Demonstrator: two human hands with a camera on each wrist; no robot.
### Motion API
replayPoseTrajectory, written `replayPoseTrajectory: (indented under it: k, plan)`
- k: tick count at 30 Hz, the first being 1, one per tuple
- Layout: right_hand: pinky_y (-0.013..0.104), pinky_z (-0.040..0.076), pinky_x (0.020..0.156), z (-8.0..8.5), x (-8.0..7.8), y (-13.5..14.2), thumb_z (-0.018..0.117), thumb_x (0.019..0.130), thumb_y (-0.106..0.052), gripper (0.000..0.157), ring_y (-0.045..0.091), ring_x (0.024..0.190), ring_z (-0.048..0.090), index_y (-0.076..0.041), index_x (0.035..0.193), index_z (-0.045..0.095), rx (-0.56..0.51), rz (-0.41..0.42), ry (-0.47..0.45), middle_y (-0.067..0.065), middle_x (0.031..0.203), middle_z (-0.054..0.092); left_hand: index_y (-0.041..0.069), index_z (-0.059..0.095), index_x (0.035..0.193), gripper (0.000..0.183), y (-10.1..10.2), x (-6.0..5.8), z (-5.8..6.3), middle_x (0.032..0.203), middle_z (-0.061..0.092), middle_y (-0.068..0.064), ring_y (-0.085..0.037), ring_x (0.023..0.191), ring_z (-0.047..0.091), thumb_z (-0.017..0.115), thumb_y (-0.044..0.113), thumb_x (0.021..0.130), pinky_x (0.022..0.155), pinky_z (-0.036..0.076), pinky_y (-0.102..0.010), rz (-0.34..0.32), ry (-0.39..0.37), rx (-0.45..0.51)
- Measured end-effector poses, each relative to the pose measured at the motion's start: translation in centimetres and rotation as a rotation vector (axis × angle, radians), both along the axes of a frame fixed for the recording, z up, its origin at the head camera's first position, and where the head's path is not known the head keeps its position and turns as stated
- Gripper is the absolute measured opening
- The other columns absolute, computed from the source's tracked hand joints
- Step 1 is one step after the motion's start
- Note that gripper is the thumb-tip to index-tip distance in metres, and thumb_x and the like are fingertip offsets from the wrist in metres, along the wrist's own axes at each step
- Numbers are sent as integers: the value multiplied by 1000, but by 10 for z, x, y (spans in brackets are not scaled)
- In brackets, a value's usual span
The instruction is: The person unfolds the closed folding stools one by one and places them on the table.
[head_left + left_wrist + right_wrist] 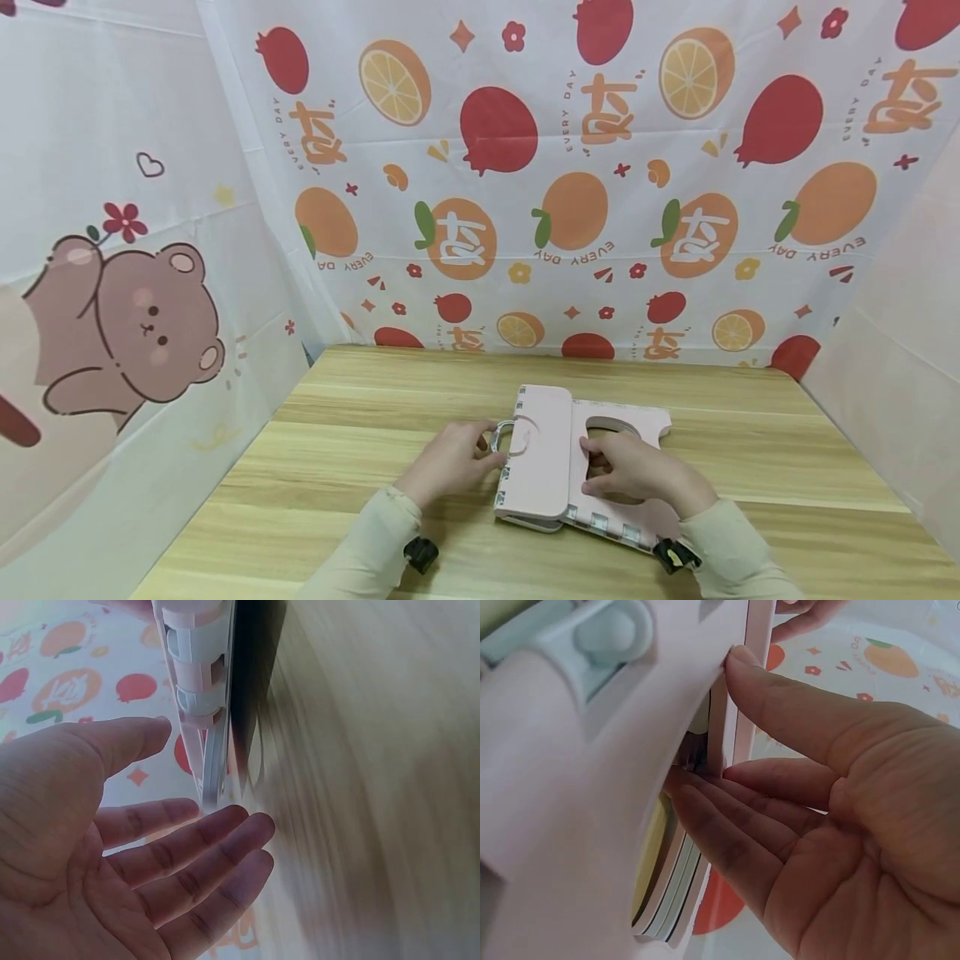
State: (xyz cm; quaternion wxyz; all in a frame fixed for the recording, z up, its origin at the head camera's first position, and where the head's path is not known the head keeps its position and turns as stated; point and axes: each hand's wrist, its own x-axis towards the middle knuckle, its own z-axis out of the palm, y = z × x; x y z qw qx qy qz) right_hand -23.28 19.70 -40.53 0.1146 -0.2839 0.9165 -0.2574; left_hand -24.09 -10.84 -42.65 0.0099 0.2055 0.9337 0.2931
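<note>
A pale pink plastic folding stool (545, 467), with white hinge pieces along its edges, lies partly folded on the wooden table. At its left edge is a clear ring-shaped handle (501, 437). My left hand (456, 460) is beside this ring, thumb and fingers spread around it; in the left wrist view the palm faces up with relaxed fingers (202, 874) close by the hinged edge. The right hand (647, 471) reaches into the big oval opening. Its thumb (780, 701) presses the panel's edge while the fingers go inside, pinching that edge.
The wood-grain table (360, 400) extends on all sides of the stool. Behind it hangs a white fruit-print curtain (555, 292), and at the left a curtain with a bear (161, 317). Black bands (422, 553) are strapped at both wrists.
</note>
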Motion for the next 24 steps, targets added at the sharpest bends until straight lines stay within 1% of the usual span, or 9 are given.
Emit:
replayPoseTrajectory:
  k: [1,4,6,8,12,14,17,20,24]
  plan:
    - [23,39,70,0,0,-1,88,91,-24,66,7,78,49,13,140,62,-4,1,3,19,114,76,1,67,138,51,-1,0,0,105,78,-12,-22,94,74,79,30,99,82,63,-44,9,-3,1]
    - [23,44,73,-1,0,-6,87,91,-22,67,8,81,54,14,142,61,-9,9,-4,19,116,76,1,66,140,51,-5,-2,0,104,78,-11,-21,93,73,78,30,99,83,62,-44,36,-6,-2]
    - [24,50,80,-1,0,-9,87,91,-22,69,9,93,63,14,143,59,-7,21,7,22,132,74,0,66,139,51,-8,-2,0,103,78,-11,-20,91,73,78,29,100,83,62,-44,53,-7,-1]
    - [26,55,87,-1,1,-12,87,91,-21,71,13,106,68,15,144,57,-10,29,6,26,137,71,-1,66,138,51,-11,-2,0,100,78,-10,-19,89,72,78,29,100,81,61,-43,64,-7,0]
    - [31,59,90,-2,3,-18,87,92,-20,71,17,111,71,16,145,56,-19,38,4,27,137,71,-4,66,137,50,-15,-2,2,95,76,-8,-16,84,68,77,27,99,76,59,-39,85,-13,11]
    - [35,61,95,-2,3,-21,87,92,-21,72,20,114,73,16,145,56,-16,48,15,26,135,72,-4,67,137,50,-17,-2,2,92,74,-7,-15,81,65,78,26,99,74,58,-36,100,-14,16]
    - [43,60,103,-3,4,-25,86,93,-22,72,26,120,73,16,146,55,-5,60,31,25,135,72,-5,68,135,49,-20,-3,3,87,72,-5,-14,77,62,78,26,99,71,55,-34,122,-6,16]
    - [49,58,106,-2,5,-29,86,93,-21,73,31,125,72,16,147,53,-6,60,22,26,138,70,-5,69,133,48,-23,-4,3,83,71,-3,-13,75,61,78,27,99,71,54,-34,138,2,2]
    - [51,56,109,-3,5,-35,86,92,-22,74,31,127,70,14,148,53,-6,50,16,26,140,69,-5,71,128,44,-28,-6,3,82,71,-3,-13,74,61,78,27,99,72,55,-36,142,3,-20]
